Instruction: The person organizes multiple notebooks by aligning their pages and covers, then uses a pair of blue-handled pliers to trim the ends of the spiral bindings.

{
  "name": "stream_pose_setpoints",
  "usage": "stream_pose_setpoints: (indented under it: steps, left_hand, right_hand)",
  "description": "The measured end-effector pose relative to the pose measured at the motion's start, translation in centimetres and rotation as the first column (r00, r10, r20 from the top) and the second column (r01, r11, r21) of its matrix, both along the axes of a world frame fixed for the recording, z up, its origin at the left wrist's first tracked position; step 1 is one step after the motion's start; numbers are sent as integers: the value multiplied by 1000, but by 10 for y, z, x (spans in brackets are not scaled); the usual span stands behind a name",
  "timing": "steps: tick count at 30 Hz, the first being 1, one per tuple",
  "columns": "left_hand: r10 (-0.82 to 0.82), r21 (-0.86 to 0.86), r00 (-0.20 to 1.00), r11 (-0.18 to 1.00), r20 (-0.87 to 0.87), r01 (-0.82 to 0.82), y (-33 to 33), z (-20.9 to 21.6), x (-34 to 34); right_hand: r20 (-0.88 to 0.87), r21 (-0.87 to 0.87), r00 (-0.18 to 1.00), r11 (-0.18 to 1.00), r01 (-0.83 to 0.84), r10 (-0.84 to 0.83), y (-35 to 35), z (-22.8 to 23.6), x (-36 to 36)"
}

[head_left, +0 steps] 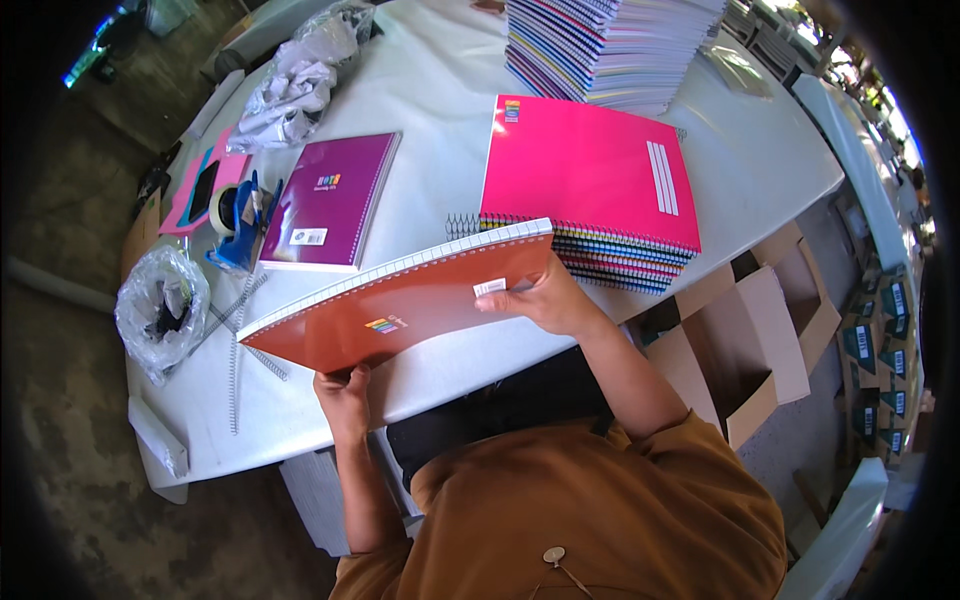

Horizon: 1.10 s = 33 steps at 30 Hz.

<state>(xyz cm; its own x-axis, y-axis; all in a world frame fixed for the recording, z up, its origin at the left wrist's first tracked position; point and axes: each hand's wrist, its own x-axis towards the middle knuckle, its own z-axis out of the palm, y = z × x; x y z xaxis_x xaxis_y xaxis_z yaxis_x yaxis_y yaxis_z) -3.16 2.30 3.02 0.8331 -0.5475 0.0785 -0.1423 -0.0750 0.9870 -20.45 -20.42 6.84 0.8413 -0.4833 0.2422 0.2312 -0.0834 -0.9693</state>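
Observation:
I hold an orange spiral notebook [390,305] tilted above the white table [440,60], its white wire binding along the top edge. My left hand [343,397] grips its lower edge from beneath. My right hand [540,296] holds its right side, thumb by a small white sticker. Just right of it lies a stack of spiral notebooks topped by a pink cover [590,175]. A purple notebook [330,200] lies flat to the left.
A tall stack of notebooks [610,45] stands at the back. A blue tape dispenser [238,225], crumpled plastic [290,90], a plastic bag [160,305] and loose wire spirals [240,340] lie left. An open cardboard box [750,340] sits on the floor at right.

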Motion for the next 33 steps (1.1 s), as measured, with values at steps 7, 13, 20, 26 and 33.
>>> stream_pose_setpoints:
  steps: [7,13,20,26,33]
  left_hand:
    - [-29,-44,992,999,-121,24,10,3,1]
    - [-324,488,862,867,391,104,35,15,95]
    - [-56,580,619,427,783,-694,58,11,204]
    - [21,406,870,879,493,-251,38,34,197]
    - [-372,129,892,928,256,350,11,117,74]
  right_hand:
    - [29,-31,998,998,-53,54,-2,24,-4]
    - [63,-353,998,934,45,-24,-5,45,-9]
    - [117,-353,993,935,36,6,1,40,-15]
    - [93,-244,987,958,149,-130,-3,39,-29]
    - [120,-321,980,928,188,-157,-8,41,-30]
